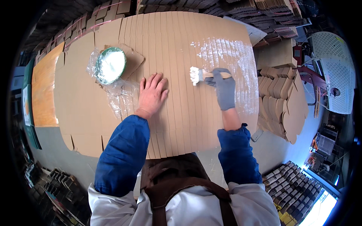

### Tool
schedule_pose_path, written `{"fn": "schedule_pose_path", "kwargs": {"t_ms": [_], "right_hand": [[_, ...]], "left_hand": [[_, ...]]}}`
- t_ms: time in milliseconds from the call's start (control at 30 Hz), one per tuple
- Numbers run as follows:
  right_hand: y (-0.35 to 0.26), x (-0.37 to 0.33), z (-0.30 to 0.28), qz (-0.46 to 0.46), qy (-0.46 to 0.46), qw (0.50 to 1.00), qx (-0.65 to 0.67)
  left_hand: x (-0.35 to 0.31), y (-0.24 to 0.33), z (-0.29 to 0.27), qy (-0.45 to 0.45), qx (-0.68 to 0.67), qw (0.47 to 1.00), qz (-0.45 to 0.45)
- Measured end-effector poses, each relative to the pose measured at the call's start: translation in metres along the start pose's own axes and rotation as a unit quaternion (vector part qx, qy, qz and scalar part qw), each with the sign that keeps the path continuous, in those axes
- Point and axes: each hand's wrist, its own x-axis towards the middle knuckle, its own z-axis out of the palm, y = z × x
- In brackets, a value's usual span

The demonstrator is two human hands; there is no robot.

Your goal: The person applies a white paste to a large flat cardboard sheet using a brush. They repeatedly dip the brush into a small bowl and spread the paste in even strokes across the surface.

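Overlapping cardboard sheets (181, 128) lie fanned out before me, their edges forming narrow strips. My gloved right hand (223, 84) is closed around the wooden handle of a brush (195, 75), whose bristles are coated white and point left over the strips. Wet white glue (230, 56) shines in streaks across the strips at the right. My bare left hand (151, 94) rests flat on the cardboard with fingers spread, holding nothing. Just beyond it, to the left, stands a green-rimmed bowl (110, 65) of white glue, on crumpled clear plastic and a torn cardboard piece.
A wooden board (46, 88) shows at the left edge of the work surface. Cut cardboard pieces (281, 100) are stacked at the right, beside a white perforated chair (332, 71). Bundled cardboard (102, 15) lines the far side. More stacks (294, 188) stand on the floor at lower right.
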Motion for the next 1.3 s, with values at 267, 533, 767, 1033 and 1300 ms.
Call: {"fn": "schedule_pose_path", "kwargs": {"t_ms": [267,533,767,1033,1300], "right_hand": [[-0.014,-0.019,-0.101,-0.101,0.127,0.878,-0.451],[-0.002,-0.059,0.047,-0.171,0.007,0.911,-0.376],[-0.019,-0.078,0.058,-0.187,-0.052,0.879,-0.435],[-0.026,-0.079,-0.041,-0.164,0.026,0.876,-0.453],[0.027,-0.109,-0.105,-0.153,0.027,0.842,-0.517]], "left_hand": [[-0.001,0.001,0.009,0.02,0.025,0.999,0.009],[0.0,0.0,0.013,0.02,0.034,0.999,0.018],[-0.002,-0.001,0.01,0.02,0.036,0.999,0.015],[-0.005,-0.004,0.012,0.008,0.046,0.999,0.004],[-0.004,-0.005,0.016,0.024,0.07,0.997,0.02]]}}
